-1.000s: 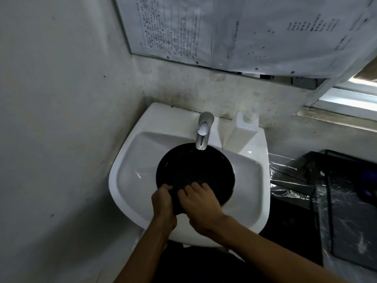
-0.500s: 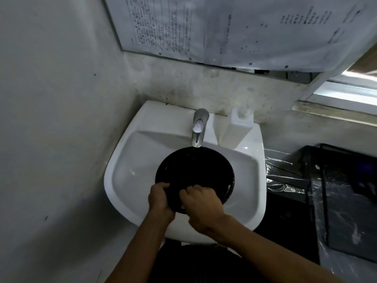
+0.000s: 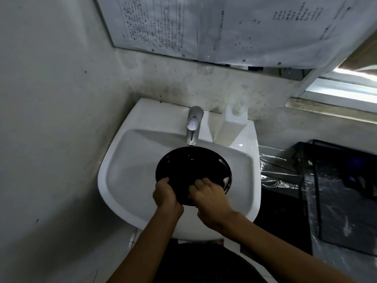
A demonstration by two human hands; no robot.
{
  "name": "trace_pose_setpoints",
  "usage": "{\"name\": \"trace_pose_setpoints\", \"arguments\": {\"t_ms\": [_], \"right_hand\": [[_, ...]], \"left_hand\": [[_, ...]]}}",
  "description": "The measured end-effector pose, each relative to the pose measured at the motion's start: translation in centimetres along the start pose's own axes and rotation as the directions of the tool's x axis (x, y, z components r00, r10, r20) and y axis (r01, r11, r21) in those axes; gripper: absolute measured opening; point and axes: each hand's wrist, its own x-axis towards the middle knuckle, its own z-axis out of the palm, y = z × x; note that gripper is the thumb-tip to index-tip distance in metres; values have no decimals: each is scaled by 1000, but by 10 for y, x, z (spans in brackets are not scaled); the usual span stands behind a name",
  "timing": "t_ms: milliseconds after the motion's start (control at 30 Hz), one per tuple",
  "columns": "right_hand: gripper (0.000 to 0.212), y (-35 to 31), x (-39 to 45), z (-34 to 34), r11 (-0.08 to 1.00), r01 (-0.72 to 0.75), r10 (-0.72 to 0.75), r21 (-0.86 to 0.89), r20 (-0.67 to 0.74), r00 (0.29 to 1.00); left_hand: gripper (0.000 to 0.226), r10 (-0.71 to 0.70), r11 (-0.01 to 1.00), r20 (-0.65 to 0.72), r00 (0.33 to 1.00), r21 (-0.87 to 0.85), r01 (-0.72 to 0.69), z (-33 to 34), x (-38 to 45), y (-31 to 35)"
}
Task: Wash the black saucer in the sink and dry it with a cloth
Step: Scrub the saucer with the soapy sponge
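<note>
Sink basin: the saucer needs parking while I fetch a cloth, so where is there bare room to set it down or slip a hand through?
Bare room: the white ceramic sink's bowl left of the round black saucer, and its back ledge left of the chrome tap. Crowded: under the tap, the white soap bottle corner, and the near rim, where left hand and right hand grip the saucer.

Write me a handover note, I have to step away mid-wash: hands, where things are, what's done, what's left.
Left hand: grips the black saucer's near rim.
Right hand: fingers curled on the saucer's near face, apparently rubbing.
Saucer: held tilted over the sink basin, just below the faucet; white suds on its right edge.
Done: soaping seemingly underway.
Left: rinse, then dry; no cloth in view.
</note>
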Motion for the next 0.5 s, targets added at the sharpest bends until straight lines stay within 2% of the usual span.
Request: {"name": "trace_pose_setpoints", "arguments": {"t_ms": [67, 133, 200, 267, 400, 467, 500], "right_hand": [[31, 14, -4, -4, 988, 65, -61, 142, -31, 998], [31, 29, -11, -11, 984, 114, -113, 140, -12, 993], [32, 36, -16, -13, 990, 119, -121, 77, 29, 992], [34, 32, -18, -11, 998, 61, -62, 16, 59, 996], [46, 16, -12, -3, 993, -56, 58, -102, 24, 998], [45, -1, -8, -1, 998, 7, -4, -69, 44, 999], [43, -6, -8, -2, 998, 49, -48, -30, 42, 998]], "left_hand": [[35, -100, 994, 132, 986, 65, 92, -9, 4, 12], [33, -142, 981, 179, 973, 156, 114, -20, 10, 22], [33, -118, 978, 130, 985, 185, 92, -23, 17, 21], [31, -54, 982, 42, 998, 183, 45, -21, 18, 14], [30, 15, 997, -103, 995, 78, -7, -8, 3, -5], [30, 4, 998, -97, 995, 66, 2, -3, -4, -7], [35, -20, 996, -49, 999, 81, 24, -5, -4, -4]]}}
